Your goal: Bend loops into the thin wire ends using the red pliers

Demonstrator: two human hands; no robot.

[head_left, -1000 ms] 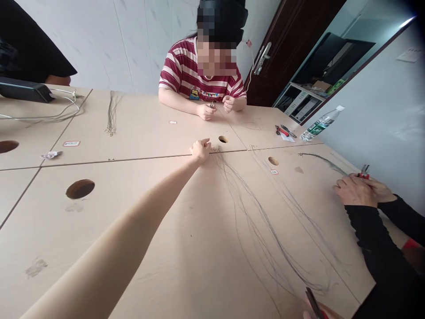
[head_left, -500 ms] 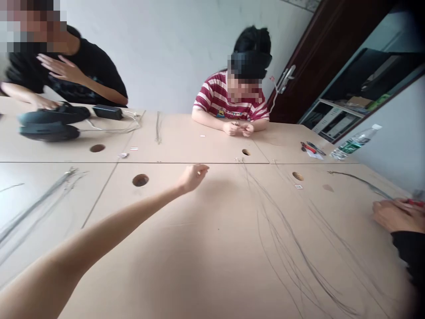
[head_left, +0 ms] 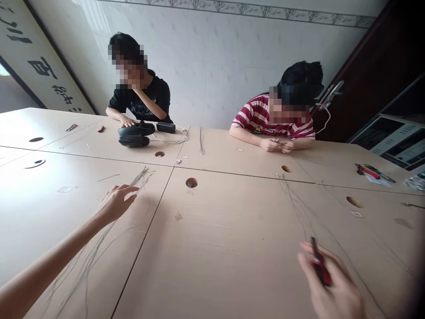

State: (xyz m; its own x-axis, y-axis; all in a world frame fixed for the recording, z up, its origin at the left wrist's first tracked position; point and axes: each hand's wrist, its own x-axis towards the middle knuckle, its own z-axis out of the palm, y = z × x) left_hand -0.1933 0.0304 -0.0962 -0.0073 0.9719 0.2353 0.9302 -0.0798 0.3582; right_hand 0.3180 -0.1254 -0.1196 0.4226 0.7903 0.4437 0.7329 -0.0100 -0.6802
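My left hand (head_left: 117,200) hovers just beside the tips of a bundle of thin grey wires (head_left: 89,261) on the left part of the table. Its fingers are spread and nothing shows between them. In my right hand (head_left: 335,283), at the lower right, is a red-handled tool that looks like pliers (head_left: 320,266), its dark tip pointing away from me. The hand is slightly blurred. A second spread of thin wires (head_left: 294,201) runs past it, with small shiny ends (head_left: 278,176) near the table seam.
Two people sit across the table (head_left: 215,257); one rests a hand by a black headset (head_left: 134,135), the other fingers something small. A black power adapter (head_left: 166,128), red and black tools (head_left: 368,172), a plastic bottle (head_left: 416,182) and cable holes (head_left: 191,182) are around.
My view has swung left. My left hand has moved left to the wire bundle, its curled fingers now spread. My right hand with the red-handled tool now shows at the lower right.
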